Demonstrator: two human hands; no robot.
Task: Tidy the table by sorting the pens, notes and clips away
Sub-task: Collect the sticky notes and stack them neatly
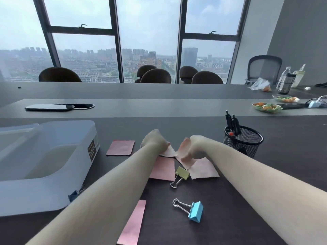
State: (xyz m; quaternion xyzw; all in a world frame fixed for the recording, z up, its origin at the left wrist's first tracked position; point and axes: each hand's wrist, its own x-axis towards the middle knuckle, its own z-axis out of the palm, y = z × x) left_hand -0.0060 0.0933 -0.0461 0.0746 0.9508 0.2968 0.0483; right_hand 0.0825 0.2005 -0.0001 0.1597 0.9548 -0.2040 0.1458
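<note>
Both arms reach out over the dark table (247,200). The left hand (154,140) pinches one pink note (169,151) by its edge and lifts it off the table. The right hand (192,147) has its fingers curled shut on another pink note (184,147), which bends upward. The two hands are close together.

More pink notes lie flat around them: one just past the left hand (120,147), one under the left wrist (163,168), one by the right arm (203,168) and one near the bottom edge (132,225). A yellow clip (181,175) touches the middle notes. A blue clip (193,210) lies nearer, apart from them.

Black pens (233,124) stand in a black mesh cup (244,140) on the right. A clear plastic box (49,161) sits on the left.
</note>
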